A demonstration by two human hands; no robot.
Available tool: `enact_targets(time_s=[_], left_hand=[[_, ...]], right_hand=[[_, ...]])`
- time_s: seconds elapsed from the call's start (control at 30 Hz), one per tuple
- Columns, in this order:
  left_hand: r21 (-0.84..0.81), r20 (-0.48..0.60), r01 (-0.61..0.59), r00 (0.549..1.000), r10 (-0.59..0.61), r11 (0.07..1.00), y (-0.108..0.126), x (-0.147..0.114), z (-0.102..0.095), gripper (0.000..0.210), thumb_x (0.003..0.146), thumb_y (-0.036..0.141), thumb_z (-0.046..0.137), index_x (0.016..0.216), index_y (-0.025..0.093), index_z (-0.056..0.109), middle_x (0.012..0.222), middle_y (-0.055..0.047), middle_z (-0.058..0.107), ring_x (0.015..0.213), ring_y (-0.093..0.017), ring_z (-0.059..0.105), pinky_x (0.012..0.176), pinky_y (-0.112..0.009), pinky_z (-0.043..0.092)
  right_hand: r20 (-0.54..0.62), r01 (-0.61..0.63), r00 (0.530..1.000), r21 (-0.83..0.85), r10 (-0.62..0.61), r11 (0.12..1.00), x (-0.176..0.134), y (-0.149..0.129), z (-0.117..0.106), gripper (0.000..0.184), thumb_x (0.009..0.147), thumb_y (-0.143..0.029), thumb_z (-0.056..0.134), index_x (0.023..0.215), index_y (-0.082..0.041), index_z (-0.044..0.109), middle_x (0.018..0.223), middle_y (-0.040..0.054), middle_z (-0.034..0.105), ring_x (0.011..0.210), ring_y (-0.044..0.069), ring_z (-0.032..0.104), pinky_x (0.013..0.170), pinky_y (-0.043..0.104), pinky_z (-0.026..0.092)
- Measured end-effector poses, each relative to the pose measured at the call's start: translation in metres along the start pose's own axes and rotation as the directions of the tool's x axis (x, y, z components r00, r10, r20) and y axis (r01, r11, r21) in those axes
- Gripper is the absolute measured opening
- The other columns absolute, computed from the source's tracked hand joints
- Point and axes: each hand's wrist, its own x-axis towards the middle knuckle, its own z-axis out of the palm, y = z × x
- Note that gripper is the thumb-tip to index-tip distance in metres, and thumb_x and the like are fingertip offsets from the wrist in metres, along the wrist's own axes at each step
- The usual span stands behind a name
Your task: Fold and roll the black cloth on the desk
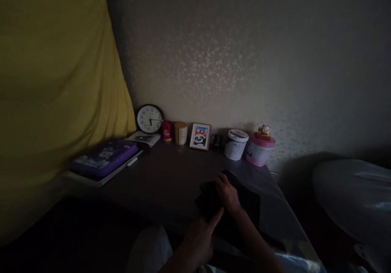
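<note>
Black item (209, 199): right hand (227, 193) curled atop, left hand (200, 236) pointing; grip cannot be determined. Uneven pressure may skew it.

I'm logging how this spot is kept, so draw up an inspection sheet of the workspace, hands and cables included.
Surface: dark table, dimly lit.
Job's things: black item under the hands, outline partly lost in shadow.
Clutter: purple case at left; clock, red cup, jar, frame, white tub and pink tub along the back; figurine on the pink tub.
Hands: right hand over the black item; left hand near it, index finger extended; grip unclear.
Cables: nothing seen.
Surroundings: yellow curtain left, patterned wall behind.
</note>
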Motion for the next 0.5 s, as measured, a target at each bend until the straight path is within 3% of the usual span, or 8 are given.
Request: enact_targets(time_s=[0.27, 0.5], left_hand=[[-0.084, -0.047, 0.028, 0.998, -0.032, 0.996, -0.001, 0.0, 0.01, 0.08, 0.072, 0.013, 0.041, 0.139, 0.031, 0.0, 0.117, -0.009, 0.054, 0.098, -0.022, 0.057, 0.081, -0.033, 0.045], [-0.082, 0.005, 0.124, 0.992, -0.124, 0.989, 0.0, 0.001, 0.013, 0.084, 0.068, 0.011, 0.044, 0.14, 0.02, 0.001, 0.113, -0.013, 0.055, 0.095, -0.024, 0.057, 0.081, -0.035, 0.045]], right_hand=[[0.009, 0.012, 1.0, 0.007, -0.012, 1.0, 0.0, 0.0, -0.001, 0.024, 0.087, -0.02, 0.04, 0.101, -0.027, 0.058, 0.12, 0.0056, 0.049, 0.076, 0.012, 0.062, 0.059, 0.022, 0.051], [-0.035, 0.015, 0.999, 0.086, -0.012, 0.996, 0.002, -0.003, -0.002, 0.025, 0.088, -0.023, 0.039, 0.105, -0.025, 0.056, 0.118, 0.006, 0.051, 0.079, 0.013, 0.062, 0.062, 0.023, 0.053]])
